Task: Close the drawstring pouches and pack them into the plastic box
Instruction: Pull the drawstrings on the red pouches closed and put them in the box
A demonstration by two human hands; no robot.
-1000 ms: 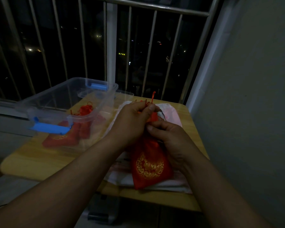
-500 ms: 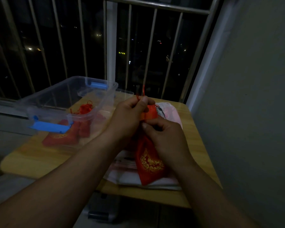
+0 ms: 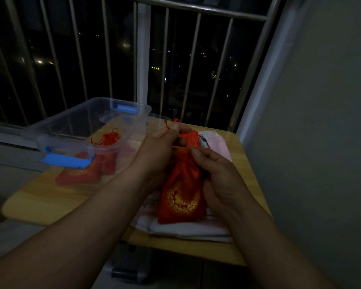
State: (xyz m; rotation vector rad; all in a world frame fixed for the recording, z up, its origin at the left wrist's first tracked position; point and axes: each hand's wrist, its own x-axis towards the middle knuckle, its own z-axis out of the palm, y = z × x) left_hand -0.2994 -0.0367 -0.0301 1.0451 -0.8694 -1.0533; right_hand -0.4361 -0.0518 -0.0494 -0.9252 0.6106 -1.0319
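Where the two forearms come in from six o'clock, a red drawstring pouch (image 3: 181,192) with a gold round emblem stands upright between the hands, its neck gathered in. Its bottom edge lies over a folded white and pink cloth (image 3: 188,228) on the wooden tabletop (image 3: 50,197); I cannot tell whether it touches the cloth. The right hand (image 3: 219,180), at three o'clock of the pouch, has its fingers curled and pinches the puckered neck with the thumb tip. The left hand (image 3: 161,151), at eleven o'clock of the pouch, pinches the thin red cord (image 3: 169,124) between thumb and forefinger, just above the pouch mouth. Farther off, at ten o'clock of the held pouch, the clear plastic box (image 3: 88,124) with blue latches (image 3: 65,160) sits on the tabletop. It holds two more red pouches (image 3: 79,174), and its lid is off. Beyond it, at twelve o'clock, pale railing bars (image 3: 143,59) stand against a dark night with small lights.
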